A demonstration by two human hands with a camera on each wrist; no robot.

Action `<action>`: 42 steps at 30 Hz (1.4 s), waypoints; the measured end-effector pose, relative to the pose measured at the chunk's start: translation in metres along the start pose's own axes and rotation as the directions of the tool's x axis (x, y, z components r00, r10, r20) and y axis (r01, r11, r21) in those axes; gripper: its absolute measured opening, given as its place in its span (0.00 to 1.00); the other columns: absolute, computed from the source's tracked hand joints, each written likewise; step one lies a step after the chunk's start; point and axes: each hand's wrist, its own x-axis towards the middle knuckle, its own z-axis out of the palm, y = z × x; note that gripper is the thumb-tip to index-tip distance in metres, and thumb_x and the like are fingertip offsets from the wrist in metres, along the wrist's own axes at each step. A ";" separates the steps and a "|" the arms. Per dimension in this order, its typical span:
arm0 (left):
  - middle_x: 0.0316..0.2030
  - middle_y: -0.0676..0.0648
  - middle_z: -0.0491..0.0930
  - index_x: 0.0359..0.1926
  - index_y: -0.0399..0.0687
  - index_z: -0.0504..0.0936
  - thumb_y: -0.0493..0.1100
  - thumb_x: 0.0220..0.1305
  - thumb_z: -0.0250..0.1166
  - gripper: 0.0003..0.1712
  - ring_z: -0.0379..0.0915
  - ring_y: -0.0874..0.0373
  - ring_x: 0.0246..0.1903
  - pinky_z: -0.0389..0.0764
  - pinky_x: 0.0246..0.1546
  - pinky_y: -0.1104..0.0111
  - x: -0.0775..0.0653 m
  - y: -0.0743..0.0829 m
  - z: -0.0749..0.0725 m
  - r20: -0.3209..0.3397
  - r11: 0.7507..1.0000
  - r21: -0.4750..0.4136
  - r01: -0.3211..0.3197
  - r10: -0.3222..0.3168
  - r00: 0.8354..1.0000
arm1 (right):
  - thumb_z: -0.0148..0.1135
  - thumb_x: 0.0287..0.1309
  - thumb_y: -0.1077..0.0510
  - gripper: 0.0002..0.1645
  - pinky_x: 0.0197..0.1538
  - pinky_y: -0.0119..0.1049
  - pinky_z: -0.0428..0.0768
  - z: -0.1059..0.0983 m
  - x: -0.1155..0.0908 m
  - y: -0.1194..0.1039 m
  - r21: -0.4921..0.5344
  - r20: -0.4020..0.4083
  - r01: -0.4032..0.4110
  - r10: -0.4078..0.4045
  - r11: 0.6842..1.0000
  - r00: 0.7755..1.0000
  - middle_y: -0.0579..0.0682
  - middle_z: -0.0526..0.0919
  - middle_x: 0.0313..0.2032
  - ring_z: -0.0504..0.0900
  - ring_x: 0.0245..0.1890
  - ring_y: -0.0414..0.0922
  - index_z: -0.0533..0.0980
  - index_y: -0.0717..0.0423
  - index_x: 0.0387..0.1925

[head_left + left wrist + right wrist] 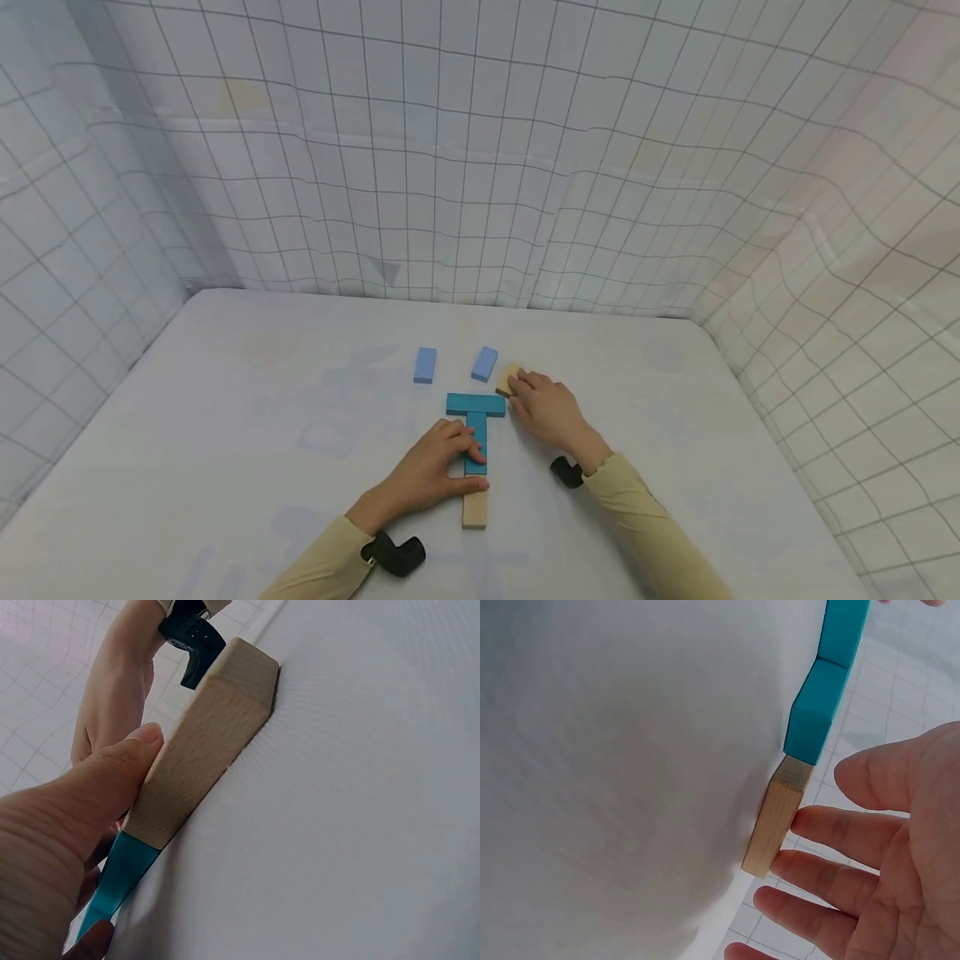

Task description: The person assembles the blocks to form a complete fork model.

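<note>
Teal blocks form a T on the white table, with a crossbar (476, 405) and a stem (470, 421). A pale wooden block (475, 510) continues the stem at its near end. My left hand (431, 467) rests over the stem, its thumb across the wooden block and its fingers bent loosely over the teal. Beyond the crossbar's right end lies another wooden block (774, 825), tilted in the head view. Two fingertips of my right hand (551, 412) touch this block, while the thumb (877, 776) stays apart from it.
Two light blue blocks, one on the left (425, 366) and one on the right (484, 364), lie behind the crossbar. Grid-patterned white curtains (465, 167) enclose the table (225, 433) at the back and sides. Black devices are strapped to both wrists.
</note>
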 end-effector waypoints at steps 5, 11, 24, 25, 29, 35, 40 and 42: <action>0.45 0.58 0.72 0.37 0.59 0.80 0.60 0.53 0.69 0.16 0.62 0.53 0.60 0.66 0.59 0.58 0.000 -0.001 0.000 0.001 1.000 0.002 -0.001 0.001 1.000 | 0.54 0.68 0.53 0.24 0.49 0.53 0.74 0.001 -0.002 -0.001 0.000 -0.015 0.007 -0.007 1.000 1.000 0.60 0.72 0.59 0.72 0.57 0.56 0.72 0.61 0.61; 0.45 0.58 0.72 0.37 0.60 0.80 0.60 0.53 0.69 0.15 0.62 0.55 0.60 0.66 0.59 0.59 0.000 0.000 0.000 0.003 1.000 0.002 0.002 -0.002 1.000 | 0.55 0.67 0.53 0.24 0.49 0.53 0.75 0.000 -0.003 -0.002 0.005 -0.021 0.006 -0.006 1.000 1.000 0.60 0.72 0.59 0.72 0.57 0.56 0.72 0.61 0.60; 0.46 0.58 0.72 0.37 0.61 0.81 0.60 0.53 0.70 0.15 0.61 0.56 0.60 0.64 0.60 0.60 0.002 0.001 -0.002 0.028 0.999 0.005 0.040 -0.041 0.999 | 0.56 0.67 0.52 0.25 0.49 0.54 0.74 0.002 -0.003 -0.003 0.011 -0.017 0.003 -0.003 1.000 1.000 0.60 0.72 0.59 0.72 0.57 0.56 0.72 0.59 0.61; 0.46 0.58 0.72 0.37 0.61 0.81 0.60 0.53 0.70 0.15 0.61 0.56 0.61 0.64 0.60 0.60 0.002 0.001 -0.002 0.027 0.999 0.004 0.039 -0.039 0.999 | 0.56 0.67 0.52 0.25 0.49 0.54 0.74 0.002 -0.004 -0.003 0.013 -0.015 0.002 -0.002 1.000 1.000 0.60 0.72 0.59 0.72 0.57 0.56 0.72 0.59 0.61; 0.46 0.58 0.72 0.37 0.62 0.80 0.61 0.53 0.70 0.15 0.61 0.56 0.61 0.65 0.60 0.60 0.001 0.001 -0.001 0.025 0.999 -0.001 0.038 -0.038 0.999 | 0.55 0.67 0.52 0.25 0.50 0.54 0.74 0.002 -0.004 -0.003 0.020 -0.013 0.004 -0.004 1.000 1.000 0.60 0.72 0.60 0.72 0.57 0.56 0.71 0.59 0.61; 0.46 0.58 0.72 0.37 0.62 0.80 0.62 0.53 0.69 0.16 0.61 0.55 0.61 0.65 0.59 0.59 0.001 0.001 -0.002 0.028 0.999 -0.010 0.038 -0.038 0.999 | 0.55 0.67 0.52 0.25 0.50 0.54 0.74 0.002 -0.005 -0.004 0.027 -0.014 0.008 -0.007 1.000 1.000 0.61 0.71 0.60 0.71 0.58 0.56 0.71 0.59 0.61; 0.46 0.58 0.72 0.37 0.62 0.80 0.62 0.53 0.69 0.16 0.60 0.55 0.61 0.65 0.59 0.59 0.001 0.001 -0.001 0.025 0.999 -0.010 0.043 -0.042 0.999 | 0.55 0.67 0.52 0.26 0.50 0.54 0.74 0.001 -0.006 -0.005 0.028 -0.010 0.010 -0.010 1.000 1.000 0.61 0.71 0.60 0.71 0.58 0.56 0.71 0.60 0.62; 0.46 0.59 0.72 0.37 0.62 0.80 0.63 0.53 0.68 0.16 0.60 0.55 0.61 0.65 0.59 0.59 0.001 0.000 -0.001 0.025 0.999 -0.009 0.045 -0.045 0.999 | 0.55 0.67 0.51 0.26 0.50 0.54 0.74 0.001 -0.006 -0.005 0.030 -0.006 0.006 -0.005 1.000 1.000 0.60 0.71 0.60 0.71 0.58 0.56 0.71 0.59 0.62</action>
